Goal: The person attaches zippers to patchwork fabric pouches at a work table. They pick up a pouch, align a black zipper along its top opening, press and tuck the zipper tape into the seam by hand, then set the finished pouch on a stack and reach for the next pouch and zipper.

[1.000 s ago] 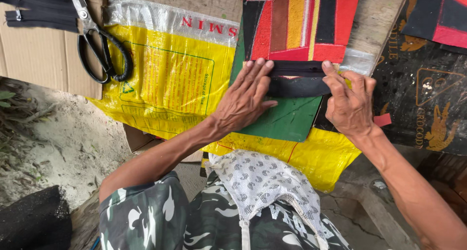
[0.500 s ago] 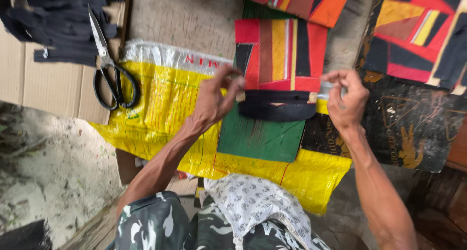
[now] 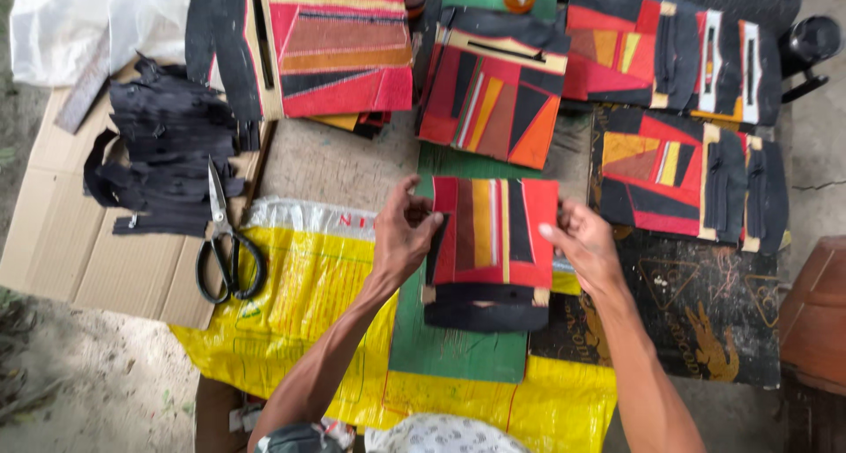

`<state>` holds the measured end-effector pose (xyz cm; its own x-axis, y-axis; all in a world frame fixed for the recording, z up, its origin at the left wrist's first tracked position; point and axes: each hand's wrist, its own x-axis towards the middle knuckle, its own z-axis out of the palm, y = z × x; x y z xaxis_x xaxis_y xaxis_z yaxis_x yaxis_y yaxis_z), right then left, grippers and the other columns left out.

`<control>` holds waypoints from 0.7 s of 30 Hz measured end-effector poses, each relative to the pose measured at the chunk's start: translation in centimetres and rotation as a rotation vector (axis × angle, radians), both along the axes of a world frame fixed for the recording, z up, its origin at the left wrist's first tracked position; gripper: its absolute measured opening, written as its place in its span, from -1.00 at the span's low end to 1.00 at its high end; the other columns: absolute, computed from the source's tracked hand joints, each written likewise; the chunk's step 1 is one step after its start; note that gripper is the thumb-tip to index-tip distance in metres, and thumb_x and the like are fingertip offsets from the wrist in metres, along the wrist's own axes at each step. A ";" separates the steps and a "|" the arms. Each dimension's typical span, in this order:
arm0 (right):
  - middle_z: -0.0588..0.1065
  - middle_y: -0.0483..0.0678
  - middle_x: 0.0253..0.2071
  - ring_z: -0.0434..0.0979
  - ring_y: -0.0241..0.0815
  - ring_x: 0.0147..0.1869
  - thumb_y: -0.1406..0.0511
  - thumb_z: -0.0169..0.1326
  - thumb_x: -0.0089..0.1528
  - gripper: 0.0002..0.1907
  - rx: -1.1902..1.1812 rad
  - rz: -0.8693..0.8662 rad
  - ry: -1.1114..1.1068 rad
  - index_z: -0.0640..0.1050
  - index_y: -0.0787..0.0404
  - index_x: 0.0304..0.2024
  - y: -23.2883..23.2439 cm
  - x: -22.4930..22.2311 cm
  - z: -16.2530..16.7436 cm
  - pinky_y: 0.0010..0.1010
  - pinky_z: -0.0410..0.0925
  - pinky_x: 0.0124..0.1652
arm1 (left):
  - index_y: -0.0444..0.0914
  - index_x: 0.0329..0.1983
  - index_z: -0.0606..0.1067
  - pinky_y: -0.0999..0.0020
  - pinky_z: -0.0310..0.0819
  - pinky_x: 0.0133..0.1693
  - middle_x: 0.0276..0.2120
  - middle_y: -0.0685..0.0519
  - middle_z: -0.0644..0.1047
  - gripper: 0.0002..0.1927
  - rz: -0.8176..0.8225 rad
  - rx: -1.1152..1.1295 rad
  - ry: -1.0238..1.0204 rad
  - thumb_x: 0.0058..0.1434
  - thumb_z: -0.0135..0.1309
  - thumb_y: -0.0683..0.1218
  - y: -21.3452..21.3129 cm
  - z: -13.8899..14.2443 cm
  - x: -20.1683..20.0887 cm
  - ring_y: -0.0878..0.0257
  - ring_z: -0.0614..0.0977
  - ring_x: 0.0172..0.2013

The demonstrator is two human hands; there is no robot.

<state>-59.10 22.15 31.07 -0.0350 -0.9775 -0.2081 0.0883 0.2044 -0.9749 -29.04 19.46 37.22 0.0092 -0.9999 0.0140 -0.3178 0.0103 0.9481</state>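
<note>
Nearest the camera, a yellow sack (image 3: 300,321) is lying spread on the ground, with a green sheet (image 3: 458,347) lying over it; on that sheet a patchwork panel (image 3: 490,241) of red, orange and black strips is resting, its black lower edge toward the person; the left hand (image 3: 404,237) is pinching the panel's left edge, thumb and fingers closed on the cloth; the right hand (image 3: 583,241) is gripping the right edge the same way, fingertips closed on it; to the left, black-handled scissors (image 3: 225,246) are lying shut on flattened cardboard (image 3: 88,259), touching the sack's edge; beyond them a heap of black zips (image 3: 167,158) is sitting on the cardboard; farther off, more finished patchwork panels (image 3: 493,92) are lying in a row, partly overlapping, with a white bag (image 3: 97,21) at the far left corner.
</note>
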 end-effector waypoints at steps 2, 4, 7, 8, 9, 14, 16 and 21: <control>0.60 -0.03 -0.20 0.53 -0.34 -0.25 0.45 0.27 0.20 -0.68 0.034 0.049 0.029 0.56 0.41 0.00 -0.5 -1.9 3.3 -0.54 0.36 -0.29 | -0.31 0.17 0.47 0.37 0.58 -0.19 -0.26 0.00 0.59 -0.51 -0.080 -0.061 0.031 0.14 0.22 -0.29 -1.2 3.2 -0.1 0.32 0.63 -0.27; 0.60 -0.07 -0.11 0.58 -0.36 -0.11 0.45 0.26 0.16 -0.66 -0.067 0.009 0.036 0.56 0.32 0.00 -1.7 -3.5 7.1 -0.56 0.42 -0.09 | -0.31 0.12 0.55 0.32 0.54 -0.21 -0.29 -0.04 0.53 -0.59 -0.144 -0.227 -0.001 0.19 0.17 -0.35 -3.2 6.5 -0.3 0.28 0.56 -0.31; 0.61 -0.03 -0.10 0.62 -0.29 -0.08 0.45 0.27 0.22 -0.74 -0.344 -0.120 0.151 0.58 0.29 -0.04 -4.4 -5.0 12.3 -0.40 0.50 0.02 | -0.31 -0.08 0.53 0.30 0.53 -0.15 -0.24 -0.03 0.51 -0.76 -0.072 -0.496 -0.074 0.20 0.15 -0.37 -6.5 10.1 -1.6 0.16 0.59 -0.22; 0.58 -0.04 -0.11 0.59 -0.29 -0.10 0.49 0.25 0.28 -0.78 -0.450 -0.160 0.213 0.57 0.29 -0.03 -5.5 -4.9 13.2 -0.39 0.47 0.00 | -0.30 -0.08 0.52 0.27 0.53 -0.08 -0.18 -0.03 0.53 -0.75 -0.046 -0.630 -0.094 0.20 0.15 -0.39 -7.2 10.7 -2.1 0.11 0.60 -0.14; 0.56 -0.06 -0.12 0.56 -0.30 -0.12 0.54 0.22 0.34 -0.81 -0.555 -0.203 0.272 0.55 0.30 -0.02 -6.6 -4.7 13.8 -0.38 0.45 -0.02 | -0.29 -0.07 0.50 0.25 0.53 -0.01 -0.11 -0.03 0.54 -0.73 -0.025 -0.764 -0.116 0.20 0.14 -0.40 -8.0 10.9 -2.6 0.06 0.62 -0.05; 0.55 0.10 0.09 0.55 -0.01 0.29 0.63 -0.21 0.04 -0.40 -0.890 -0.147 0.682 0.62 0.24 0.03 -12.2 -1.7 9.2 -0.22 0.42 0.38 | -0.35 -0.15 0.48 0.19 0.52 -0.06 0.04 -0.20 0.45 -0.62 0.084 -0.665 -0.221 -0.06 0.01 -0.45 -10.5 4.8 -4.6 -0.09 0.55 0.01; 0.54 0.04 0.17 0.43 0.04 0.40 0.58 -0.27 -0.14 -0.12 -0.615 0.076 0.483 0.42 0.29 0.30 -13.0 -0.7 5.7 -0.23 0.15 0.43 | -0.35 -0.15 0.52 0.23 0.55 -0.06 0.08 -0.20 0.46 -0.62 0.097 -0.467 -0.155 -0.03 -0.06 -0.45 -11.2 0.4 -4.8 -0.03 0.60 -0.03; 0.30 0.07 0.38 0.27 -0.04 0.50 0.67 -0.16 -0.03 -0.17 -0.516 0.055 0.221 0.34 0.37 0.35 -12.4 -0.2 -0.4 -0.23 0.17 0.44 | -0.36 -0.11 0.62 0.24 0.50 0.09 0.02 -0.16 0.59 -0.77 0.212 -0.310 0.022 0.23 0.02 -0.34 -12.1 -7.0 -3.7 0.03 0.64 0.05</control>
